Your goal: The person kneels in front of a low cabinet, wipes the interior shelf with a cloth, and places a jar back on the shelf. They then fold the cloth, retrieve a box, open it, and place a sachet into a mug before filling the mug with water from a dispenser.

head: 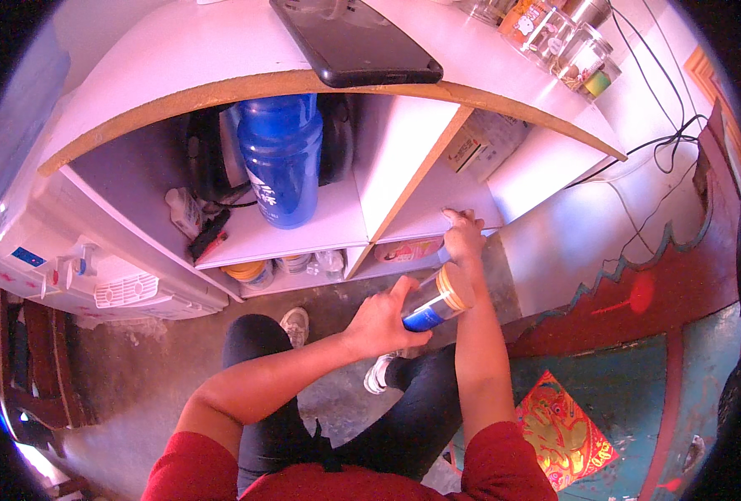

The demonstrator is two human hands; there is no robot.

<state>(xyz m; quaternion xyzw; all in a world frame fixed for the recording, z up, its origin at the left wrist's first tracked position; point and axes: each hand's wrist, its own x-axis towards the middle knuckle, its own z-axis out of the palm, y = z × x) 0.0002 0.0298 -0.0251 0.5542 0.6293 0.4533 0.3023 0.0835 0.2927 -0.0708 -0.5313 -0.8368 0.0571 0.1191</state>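
My left hand (pixel 383 319) is closed around a clear jar (pixel 425 304) with a ridged wooden-looking lid and a blue label or blue contents at its lower end. The jar is tilted and held in front of the shelf unit. My right hand (pixel 464 237) reaches to the front of the right compartment's shelf board (pixel 436 194), fingers spread over its surface with nothing visible in them. Deeper in that compartment lie small boxes or packets (pixel 470 150) bearing writing. Below the board, a pink oval item (pixel 408 250) shows in the lower compartment.
A blue plastic bottle (pixel 282 169) stands in the left compartment. On the cabinet top lie a black smartphone (pixel 370 44) at the edge and several clear jars (pixel 570 50). A water dispenser (pixel 113 263) stands left. Cables (pixel 664 125) hang right, above a painted wooden panel (pixel 633 300).
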